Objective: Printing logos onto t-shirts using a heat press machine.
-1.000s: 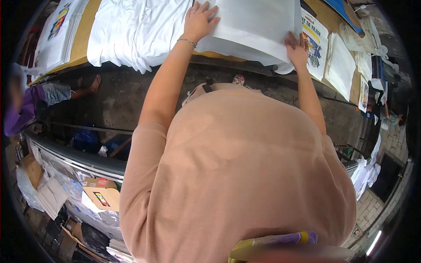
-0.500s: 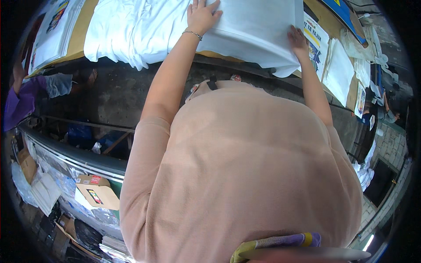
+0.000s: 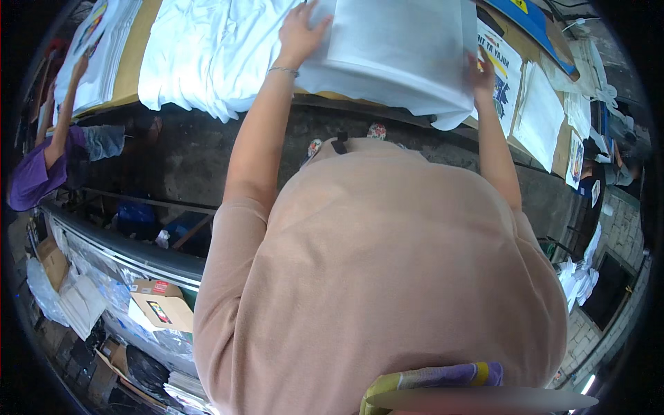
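White cloth [image 3: 401,62] lies smooth and flat on the table, its near edge hanging over the front. To its left is a heap of crumpled white cloth [image 3: 218,55]. My left hand [image 3: 302,36], with a bracelet at its wrist, rests where the smooth part meets the creased heap, thumb and fingers apart. At the right edge of the smooth cloth is my right hand [image 3: 482,77], fingers stretched upward beside a printed sheet [image 3: 501,72]. Neither hand visibly grips anything.
White sheets [image 3: 543,114] lie right of the printed one, near a blue board [image 3: 532,28]. At far left, a person in purple [image 3: 41,173] reaches over a stack of white sheets [image 3: 111,55]. Behind me, a cardboard box [image 3: 162,304] sits on a plastic-covered surface.
My left hand has slid a little left across the cloth. My right hand has shifted slightly right, past the cloth's edge. The person at far left has raised an arm over the stack.
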